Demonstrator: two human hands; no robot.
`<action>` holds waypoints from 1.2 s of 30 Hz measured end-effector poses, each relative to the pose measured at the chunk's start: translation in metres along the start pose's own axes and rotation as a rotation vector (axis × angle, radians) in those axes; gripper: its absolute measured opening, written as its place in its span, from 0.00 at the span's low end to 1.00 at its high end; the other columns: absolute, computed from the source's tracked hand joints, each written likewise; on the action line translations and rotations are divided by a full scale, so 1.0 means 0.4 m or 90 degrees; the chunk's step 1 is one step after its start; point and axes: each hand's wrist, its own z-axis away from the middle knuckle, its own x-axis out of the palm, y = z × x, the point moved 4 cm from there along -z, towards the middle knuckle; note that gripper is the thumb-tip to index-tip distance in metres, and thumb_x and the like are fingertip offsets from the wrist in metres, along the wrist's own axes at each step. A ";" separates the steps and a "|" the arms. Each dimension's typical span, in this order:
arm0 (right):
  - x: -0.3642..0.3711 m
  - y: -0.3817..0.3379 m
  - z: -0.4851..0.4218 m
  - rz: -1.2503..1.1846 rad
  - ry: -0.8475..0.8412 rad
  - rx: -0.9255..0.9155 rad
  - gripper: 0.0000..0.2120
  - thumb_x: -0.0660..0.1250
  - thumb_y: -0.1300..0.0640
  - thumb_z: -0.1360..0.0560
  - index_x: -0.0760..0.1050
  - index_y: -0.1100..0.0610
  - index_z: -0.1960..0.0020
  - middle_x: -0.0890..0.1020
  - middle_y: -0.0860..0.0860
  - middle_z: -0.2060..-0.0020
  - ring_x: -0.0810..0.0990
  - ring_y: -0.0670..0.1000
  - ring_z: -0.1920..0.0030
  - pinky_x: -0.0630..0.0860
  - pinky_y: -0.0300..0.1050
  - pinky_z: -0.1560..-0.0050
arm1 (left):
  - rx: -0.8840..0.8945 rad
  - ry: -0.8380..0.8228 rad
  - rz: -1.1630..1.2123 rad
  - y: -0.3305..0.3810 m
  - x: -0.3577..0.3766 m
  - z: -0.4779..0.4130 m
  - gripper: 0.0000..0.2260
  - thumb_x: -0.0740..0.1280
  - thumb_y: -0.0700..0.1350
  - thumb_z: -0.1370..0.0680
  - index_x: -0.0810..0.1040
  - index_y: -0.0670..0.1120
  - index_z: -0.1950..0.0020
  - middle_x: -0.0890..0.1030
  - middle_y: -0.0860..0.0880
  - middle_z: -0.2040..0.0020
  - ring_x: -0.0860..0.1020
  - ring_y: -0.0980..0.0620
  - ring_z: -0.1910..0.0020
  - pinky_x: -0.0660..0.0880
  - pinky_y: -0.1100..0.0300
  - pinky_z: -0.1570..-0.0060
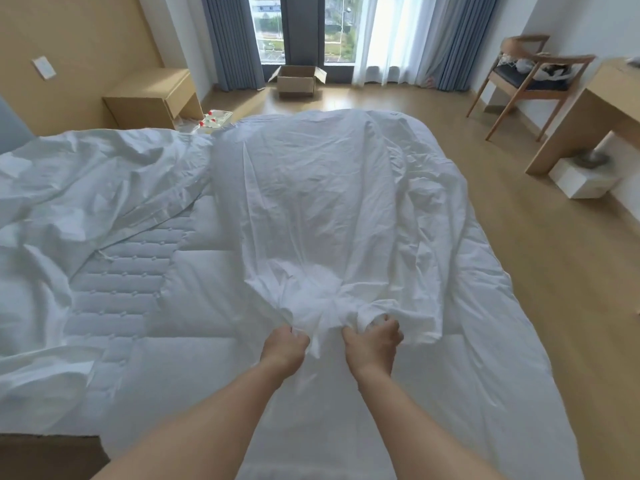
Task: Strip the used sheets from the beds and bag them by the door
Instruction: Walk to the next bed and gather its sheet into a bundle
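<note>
Daylit bedroom, quilted mattress (131,271) half bared; left hand (284,348) and right hand (374,344) both clutch the bunched sheet (311,202), mid-strip; next, gathering it clear.

Open cardboard box (298,80) below window (270,27); wooden chair (530,76) beside desk (585,112); nightstand (152,98) left.

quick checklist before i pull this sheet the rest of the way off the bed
1. Left hand grips the sheet: ok.
2. Right hand grips the sheet: ok.
3. Nothing lying on the sheet: ok.
4. Far end free of the bed: cannot tell, edge hidden.
5. Sheet clear of the crumpled bedding at left: cannot tell.
6. Bag and door ready: cannot tell, neither in view.
</note>
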 end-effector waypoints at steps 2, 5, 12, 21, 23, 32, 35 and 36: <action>0.030 0.045 -0.031 0.011 -0.012 0.055 0.50 0.75 0.51 0.30 0.46 0.53 0.20 0.54 0.61 0.25 0.68 0.66 0.33 0.70 0.54 0.37 | -0.039 -0.075 -0.103 -0.040 0.047 -0.035 0.09 0.60 0.46 0.22 0.75 0.42 0.57 0.77 0.43 0.57 0.75 0.44 0.58 0.70 0.56 0.59; 0.088 0.108 -0.100 0.125 -0.122 0.028 0.52 0.74 0.45 0.29 0.41 0.44 0.20 0.39 0.53 0.21 0.56 0.62 0.24 0.65 0.52 0.30 | -0.119 -0.089 -0.230 -0.084 0.090 -0.102 0.20 0.58 0.53 0.21 0.77 0.40 0.41 0.79 0.41 0.42 0.76 0.40 0.43 0.74 0.51 0.42; 0.179 0.266 -0.240 0.474 -0.329 -0.087 0.46 0.65 0.33 0.28 0.38 0.38 0.22 0.33 0.49 0.23 0.36 0.58 0.22 0.66 0.60 0.32 | -0.052 -0.042 -0.431 -0.107 0.128 -0.244 0.37 0.56 0.64 0.21 0.34 0.63 0.22 0.31 0.51 0.21 0.37 0.42 0.21 0.57 0.34 0.31; 0.223 0.168 -0.380 0.569 -0.478 -0.124 0.27 0.66 0.41 0.29 0.74 0.50 0.33 0.77 0.53 0.36 0.76 0.57 0.36 0.74 0.48 0.40 | 0.037 -0.232 -0.557 -0.060 0.140 -0.403 0.18 0.60 0.60 0.24 0.79 0.53 0.40 0.81 0.47 0.41 0.78 0.43 0.42 0.73 0.54 0.49; 0.190 0.053 -0.465 0.543 -0.293 -0.185 0.14 0.61 0.45 0.27 0.80 0.51 0.50 0.84 0.51 0.52 0.82 0.56 0.50 0.75 0.46 0.56 | 0.096 -0.012 -0.500 0.042 0.072 -0.494 0.15 0.60 0.58 0.23 0.80 0.52 0.47 0.83 0.50 0.49 0.80 0.46 0.50 0.71 0.56 0.57; 0.145 -0.066 -0.830 0.572 -0.068 -0.057 0.58 0.61 0.20 0.37 0.39 0.47 0.20 0.44 0.54 0.21 0.41 0.62 0.22 0.54 0.71 0.31 | -0.052 0.152 -0.397 0.110 -0.033 -0.808 0.51 0.61 0.76 0.33 0.37 0.58 0.21 0.38 0.49 0.20 0.39 0.40 0.22 0.54 0.29 0.32; 0.151 -0.057 -0.900 0.565 -0.037 -0.028 0.67 0.66 0.20 0.42 0.29 0.47 0.22 0.34 0.56 0.22 0.33 0.65 0.24 0.51 0.78 0.32 | -0.108 0.201 -0.310 0.094 -0.027 -0.860 0.55 0.64 0.77 0.36 0.33 0.60 0.22 0.33 0.47 0.21 0.36 0.38 0.22 0.51 0.26 0.33; 0.150 -0.052 -0.917 0.567 -0.027 -0.009 0.69 0.68 0.21 0.43 0.27 0.48 0.23 0.32 0.57 0.23 0.32 0.66 0.24 0.50 0.79 0.33 | -0.129 0.225 -0.276 0.091 -0.029 -0.875 0.57 0.66 0.76 0.36 0.33 0.60 0.22 0.32 0.46 0.21 0.36 0.37 0.22 0.50 0.26 0.33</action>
